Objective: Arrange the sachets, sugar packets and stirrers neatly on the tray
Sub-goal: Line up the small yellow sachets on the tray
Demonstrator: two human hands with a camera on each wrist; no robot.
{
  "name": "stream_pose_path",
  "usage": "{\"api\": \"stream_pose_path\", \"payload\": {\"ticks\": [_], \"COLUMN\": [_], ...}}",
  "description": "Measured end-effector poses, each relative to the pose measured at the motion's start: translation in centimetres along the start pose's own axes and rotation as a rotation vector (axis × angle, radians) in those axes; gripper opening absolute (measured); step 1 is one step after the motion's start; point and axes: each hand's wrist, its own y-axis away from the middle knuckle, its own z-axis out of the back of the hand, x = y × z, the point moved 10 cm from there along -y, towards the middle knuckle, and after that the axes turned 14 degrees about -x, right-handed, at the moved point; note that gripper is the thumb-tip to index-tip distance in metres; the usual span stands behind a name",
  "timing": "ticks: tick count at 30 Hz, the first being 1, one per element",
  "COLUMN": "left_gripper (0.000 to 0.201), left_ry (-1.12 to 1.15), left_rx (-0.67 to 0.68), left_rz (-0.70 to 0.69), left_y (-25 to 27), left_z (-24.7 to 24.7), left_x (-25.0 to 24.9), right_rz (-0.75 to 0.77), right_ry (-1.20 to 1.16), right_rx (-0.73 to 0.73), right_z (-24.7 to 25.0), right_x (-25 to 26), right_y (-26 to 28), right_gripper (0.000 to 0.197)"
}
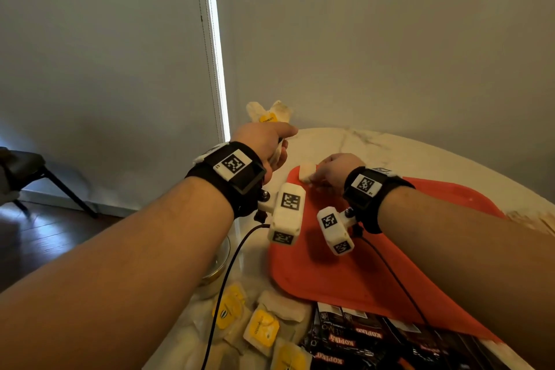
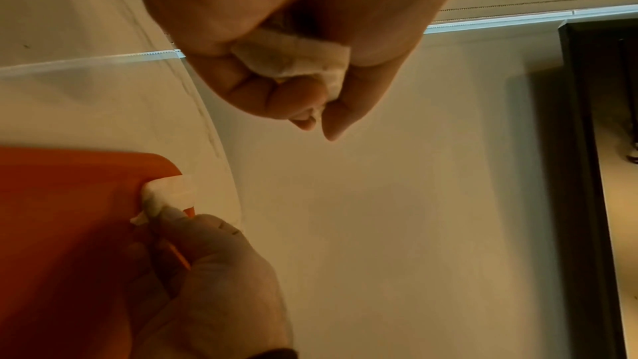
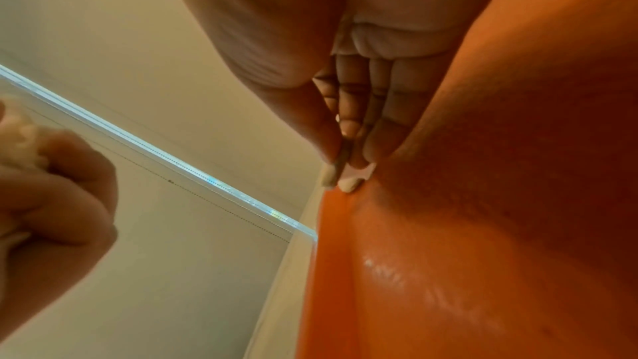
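1. My right hand (image 1: 336,170) pinches a white sachet (image 1: 307,173) and holds it down at the far left corner of the red tray (image 1: 375,279).
2. My left hand (image 1: 264,146) is raised just left of the tray, fingers curled round a bunch of pale sachets (image 2: 293,57).
3. More yellow-labelled sachets (image 1: 259,329) and dark coffee packets (image 1: 354,336) lie on the counter (image 1: 390,147), near the tray's front edge.

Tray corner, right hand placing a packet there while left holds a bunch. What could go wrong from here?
1. The packet pinched by the right hand sits at the very corner of the red tray; released there, it may overhang the rim.
2. The left hand grips several packets loosely fanned above the table; one could slip out.
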Motion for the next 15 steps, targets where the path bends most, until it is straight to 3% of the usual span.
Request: {"api": "stream_pose_path", "payload": {"ticks": [4, 7, 15], "left_gripper": [0.018, 0.02, 0.022], "left_ry": [-0.05, -0.05, -0.069], "left_rx": [0.007, 0.006, -0.012], "left_rz": [-0.036, -0.031, -0.032], "left_y": [-0.3, -0.3, -0.7], "left_z": [0.2, 0.3, 0.8], "left_x": [-0.2, 0.1, 0.1], "right_rz": [0.028, 0.016, -0.123], "right_ry": [-0.157, -0.095, 0.048], "right_rx": [-0.062, -0.084, 0.12], "right_z": [0.1, 0.0, -1.6], "right_x": [1.3, 1.1, -0.3], "right_y": [1.4, 1.5, 2.1], "right_gripper": [0.025, 0.019, 0.023]}}
